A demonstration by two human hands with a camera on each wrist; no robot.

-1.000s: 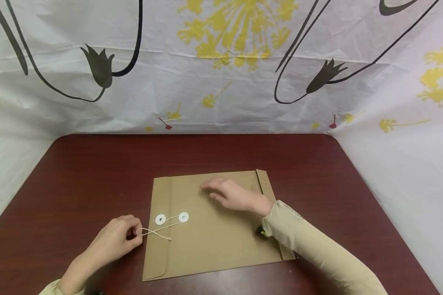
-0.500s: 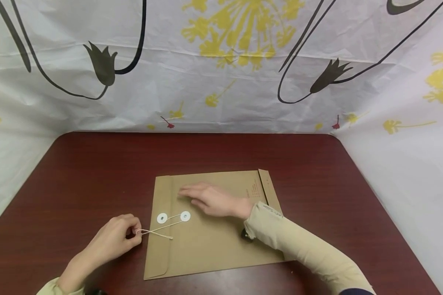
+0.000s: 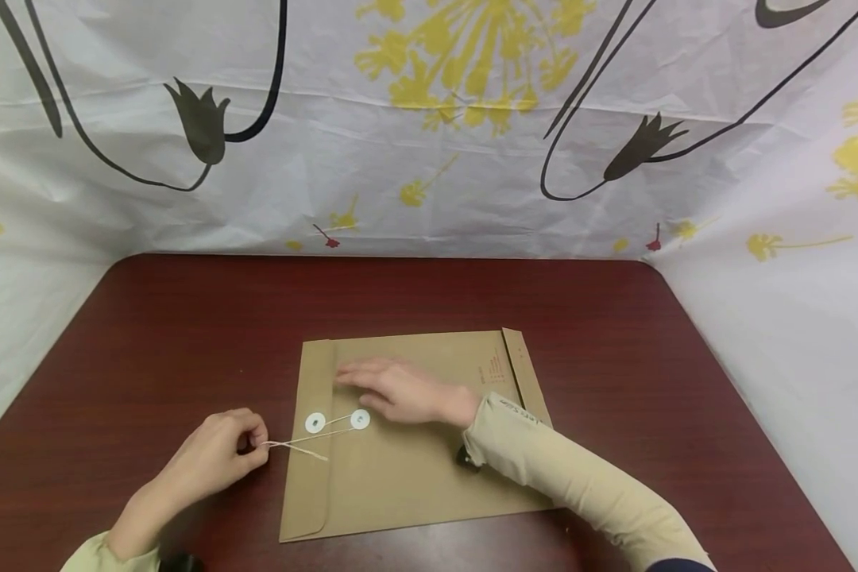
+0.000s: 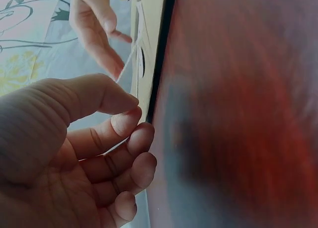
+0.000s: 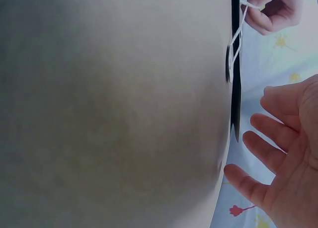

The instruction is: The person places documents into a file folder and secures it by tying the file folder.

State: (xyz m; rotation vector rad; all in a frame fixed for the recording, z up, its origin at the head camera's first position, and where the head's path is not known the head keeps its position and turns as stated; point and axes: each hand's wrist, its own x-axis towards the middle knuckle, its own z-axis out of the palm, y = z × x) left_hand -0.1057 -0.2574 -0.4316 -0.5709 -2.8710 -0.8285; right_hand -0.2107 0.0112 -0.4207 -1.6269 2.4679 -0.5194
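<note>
A brown kraft paper envelope (image 3: 415,500) lies flat on the table, its flap on the left side. One white disc (image 3: 315,423) sits on the flap and another white disc (image 3: 360,419) on the body. A thin white string (image 3: 296,447) runs from the discs to my left hand (image 3: 218,451), which pinches it between thumb and index finger just left of the envelope. In the left wrist view the string (image 4: 130,59) leads away from those fingertips. My right hand (image 3: 396,391) is over the envelope near the flap seam, fingers extended, holding nothing; fingertip contact is unclear.
The dark red wooden table (image 3: 186,334) surrounds the envelope. White cloth (image 3: 314,159) with flower prints hangs behind it and along both sides. A small dark object (image 3: 467,458) shows under the right sleeve.
My right hand has moved left across the envelope toward the flap and discs. The left hand keeps its pinch and has shifted slightly left, drawing the string a bit straighter.
</note>
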